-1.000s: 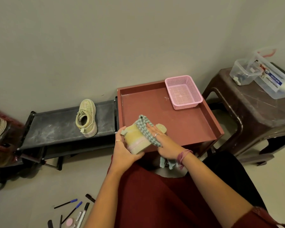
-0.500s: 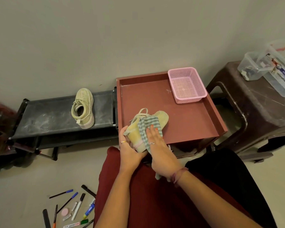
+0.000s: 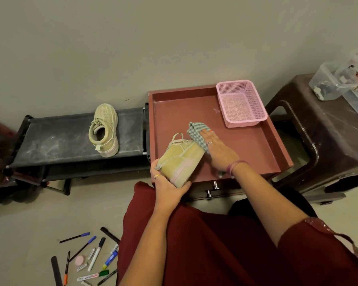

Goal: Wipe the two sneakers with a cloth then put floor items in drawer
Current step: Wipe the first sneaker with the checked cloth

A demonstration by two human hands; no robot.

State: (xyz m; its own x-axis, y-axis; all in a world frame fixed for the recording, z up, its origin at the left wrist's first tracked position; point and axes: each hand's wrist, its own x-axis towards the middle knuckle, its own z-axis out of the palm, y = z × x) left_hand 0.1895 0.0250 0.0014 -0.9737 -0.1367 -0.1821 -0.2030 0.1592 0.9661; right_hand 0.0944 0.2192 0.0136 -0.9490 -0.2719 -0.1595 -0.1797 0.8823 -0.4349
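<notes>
Wiping step: your left hand [image 3: 170,187] grips the sneaker [image 3: 181,161] heel; your right hand [image 3: 217,150] presses the cloth [image 3: 197,132] flat-fingered; next, wipe toward the toe

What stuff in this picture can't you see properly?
All in the head view:
- Sneaker toe: covered by the cloth and right hand.
- Left hand fingers: hidden under the sneaker's heel.
- Clear boxes: cut off by the right edge, contents too blurry.
- Pens on the floor: labels too small to read.
- Drawer front: only its knobs show.
</notes>
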